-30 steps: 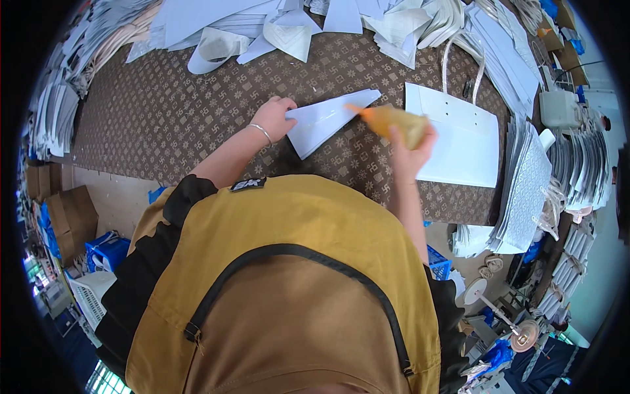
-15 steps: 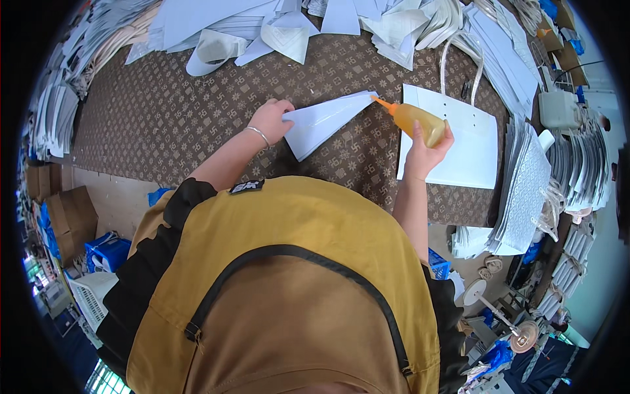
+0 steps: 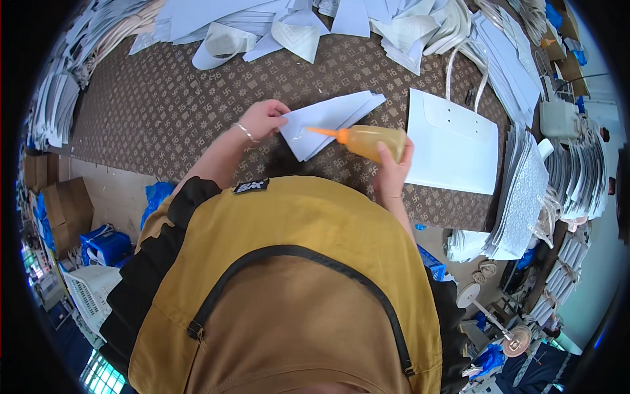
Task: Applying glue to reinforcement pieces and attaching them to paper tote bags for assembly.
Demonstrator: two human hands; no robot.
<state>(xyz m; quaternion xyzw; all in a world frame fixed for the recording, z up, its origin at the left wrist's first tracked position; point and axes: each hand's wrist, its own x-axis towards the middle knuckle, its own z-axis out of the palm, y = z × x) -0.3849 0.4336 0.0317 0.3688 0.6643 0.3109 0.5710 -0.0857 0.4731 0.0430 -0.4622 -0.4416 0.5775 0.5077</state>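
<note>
My left hand (image 3: 266, 119) pinches the left corner of a stack of white triangular pieces (image 3: 328, 121) on the patterned table. The pieces lie slightly fanned, and a shiny wet streak shows near the held corner. In my right hand (image 3: 394, 172) is a squeeze bottle (image 3: 374, 142) of amber liquid, tipped nearly level. Its orange nozzle points left, with the tip over the top piece close to the wet streak. Whether the tip touches it, I cannot tell. Right of the bottle lies a white flat bag (image 3: 453, 144) with a flap, small holes and a white strap handle.
White sheets and cut pieces (image 3: 230, 20) are heaped along the table's far edge. Bundled stacks (image 3: 518, 190) stand at the right edge, with a small dark tool (image 3: 470, 97) near the strap. A cardboard box (image 3: 69, 213) and a blue crate (image 3: 108, 246) sit on the floor at left.
My right hand has swung the bottle left and nearer to me, so its nozzle went from the pieces' far right tip to near the held corner. The top piece has shifted, exposing those beneath.
</note>
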